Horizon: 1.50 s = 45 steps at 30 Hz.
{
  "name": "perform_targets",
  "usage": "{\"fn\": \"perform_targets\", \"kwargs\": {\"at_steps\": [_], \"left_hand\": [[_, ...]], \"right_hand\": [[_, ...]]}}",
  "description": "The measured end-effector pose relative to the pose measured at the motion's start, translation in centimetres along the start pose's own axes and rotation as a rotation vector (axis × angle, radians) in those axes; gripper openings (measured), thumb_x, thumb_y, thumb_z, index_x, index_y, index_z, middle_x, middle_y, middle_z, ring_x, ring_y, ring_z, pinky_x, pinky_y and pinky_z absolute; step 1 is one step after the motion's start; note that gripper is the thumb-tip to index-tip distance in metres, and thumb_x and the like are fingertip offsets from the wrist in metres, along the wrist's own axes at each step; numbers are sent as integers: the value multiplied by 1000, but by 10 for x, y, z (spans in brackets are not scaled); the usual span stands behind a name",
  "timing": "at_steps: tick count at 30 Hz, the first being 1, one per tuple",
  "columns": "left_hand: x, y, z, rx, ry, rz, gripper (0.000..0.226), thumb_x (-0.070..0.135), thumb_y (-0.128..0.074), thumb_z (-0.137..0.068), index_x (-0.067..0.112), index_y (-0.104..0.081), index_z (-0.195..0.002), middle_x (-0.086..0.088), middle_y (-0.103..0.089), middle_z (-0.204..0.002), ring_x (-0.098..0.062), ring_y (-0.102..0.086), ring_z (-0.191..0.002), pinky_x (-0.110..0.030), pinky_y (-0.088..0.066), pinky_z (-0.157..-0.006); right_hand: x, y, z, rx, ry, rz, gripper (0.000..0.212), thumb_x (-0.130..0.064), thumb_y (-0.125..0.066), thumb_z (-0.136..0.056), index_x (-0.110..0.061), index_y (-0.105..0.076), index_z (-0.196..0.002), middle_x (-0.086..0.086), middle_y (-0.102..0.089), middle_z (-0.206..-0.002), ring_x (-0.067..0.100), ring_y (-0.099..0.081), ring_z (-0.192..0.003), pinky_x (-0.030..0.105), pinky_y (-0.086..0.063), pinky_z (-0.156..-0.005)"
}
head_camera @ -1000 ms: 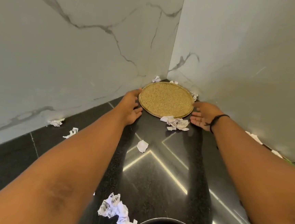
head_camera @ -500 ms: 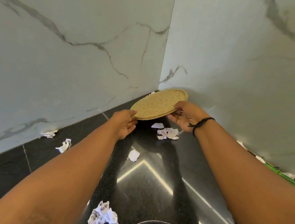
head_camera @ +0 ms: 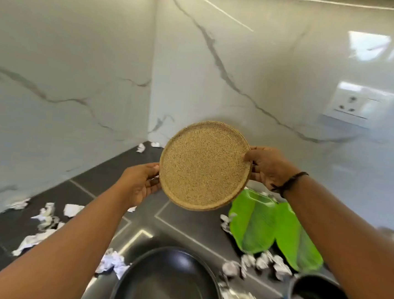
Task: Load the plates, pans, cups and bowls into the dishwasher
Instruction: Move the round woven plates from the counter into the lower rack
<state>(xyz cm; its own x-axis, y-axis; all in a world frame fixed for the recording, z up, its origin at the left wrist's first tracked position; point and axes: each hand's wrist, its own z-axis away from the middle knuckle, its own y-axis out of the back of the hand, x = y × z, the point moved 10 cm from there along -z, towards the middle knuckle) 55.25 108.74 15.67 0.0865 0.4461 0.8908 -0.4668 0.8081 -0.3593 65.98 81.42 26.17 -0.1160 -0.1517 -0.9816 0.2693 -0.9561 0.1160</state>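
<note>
The speckled tan plate (head_camera: 204, 166), which lay flat in the bench (head_camera: 106, 198) corner a second ago, is now lifted clear, above the black pan (head_camera: 167, 282). Left hand (head_camera: 138, 182) and right hand (head_camera: 267, 167) clamp its opposite rims, so carrying it to the dishwasher comes next.

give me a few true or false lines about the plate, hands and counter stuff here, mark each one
1. Both hands, left hand and right hand, hold the round speckled tan plate by its rim. True.
2. The plate lies flat on the black counter. False: it is lifted above it.
3. Green leaf-shaped plates lie on the counter. True.
4. The black pan is full of crumpled paper. False: the crumpled white paper scraps lie around it.
</note>
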Motion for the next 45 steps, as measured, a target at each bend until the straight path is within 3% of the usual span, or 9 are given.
{"fn": "perform_targets", "kwargs": {"at_steps": [5, 13, 21, 24, 30, 33, 37, 41, 45], "left_hand": [[-68, -102, 49, -325, 70, -78, 19, 8, -52, -95, 5, -67, -107, -8, -74, -88, -17, -71, -74, -28, -58, -62], [-144, -251, 158, -563, 153, -237, 23, -3, -57, -90, -3, -59, -112, -15, -70, -88, -21, -71, -68, -31, -60, -61], [-244, -423, 310, -848, 194, -433, 12, -3, -57, -89, 5, -65, -90, -6, -73, -71, -15, -70, -60, -24, -56, -53], [-303, -487, 374, -899, 223, -471, 12, -2, -55, -90, 7, -64, -89, -2, -72, -67, -11, -69, -57, -23, -56, -52], [-425, -605, 517, -1053, 239, -587, 16, 1, -63, -88, 3, -64, -104, -10, -73, -91, -20, -70, -77, -31, -60, -69], [-477, -654, 589, -1144, 249, -640, 16, 0, -68, -84, 6, -66, -99, -8, -75, -84, -19, -72, -73, -29, -60, -64], [-549, -697, 689, -1303, 275, -715, 15, 2, -68, -84, 12, -67, -95, -5, -75, -83, -15, -73, -69, -24, -57, -56], [-610, -715, 773, -1509, 231, -785, 10, 7, -69, -85, 15, -67, -90, -4, -74, -82, -15, -72, -70, -25, -58, -60], [-653, -720, 848, -1809, 104, -853, 8, 11, -68, -86, 17, -64, -86, 6, -73, -77, -12, -70, -78, -28, -58, -70]], "right_hand": [[40, 124, 86, 131, -97, -37, 18, 7, -52, -87, -4, -65, -93, 7, -71, -70, 14, -66, -53, 25, -54, -46], [118, 300, 249, 357, -141, -121, 22, 5, -61, -83, -1, -67, -103, 10, -72, -93, 18, -70, -73, 28, -60, -63], [201, 465, 457, 714, -120, -298, 17, 9, -60, -83, 4, -68, -97, 15, -74, -87, 24, -72, -73, 30, -58, -57], [229, 524, 542, 857, -118, -305, 18, 8, -62, -83, 1, -68, -99, 16, -74, -93, 27, -72, -82, 34, -60, -67], [287, 625, 724, 1133, -168, -294, 11, 9, -64, -81, 2, -67, -89, 22, -70, -95, 26, -69, -74, 36, -61, -69], [319, 654, 808, 1251, -271, -249, 14, 6, -67, -81, 6, -66, -95, 26, -68, -102, 30, -63, -83, 50, -54, -88], [363, 670, 920, 1470, -353, -241, 11, 3, -71, -78, -2, -68, -87, 18, -71, -98, 23, -69, -78, 34, -59, -71], [415, 660, 1008, 1651, -518, -209, 15, -2, -77, -74, -13, -67, -69, 14, -71, -85, 26, -68, -78, 40, -58, -79], [455, 636, 1068, 1788, -695, -125, 31, 2, -75, -70, -14, -54, -54, 4, -52, -57, 19, -47, -60, 31, -44, -61]]}}
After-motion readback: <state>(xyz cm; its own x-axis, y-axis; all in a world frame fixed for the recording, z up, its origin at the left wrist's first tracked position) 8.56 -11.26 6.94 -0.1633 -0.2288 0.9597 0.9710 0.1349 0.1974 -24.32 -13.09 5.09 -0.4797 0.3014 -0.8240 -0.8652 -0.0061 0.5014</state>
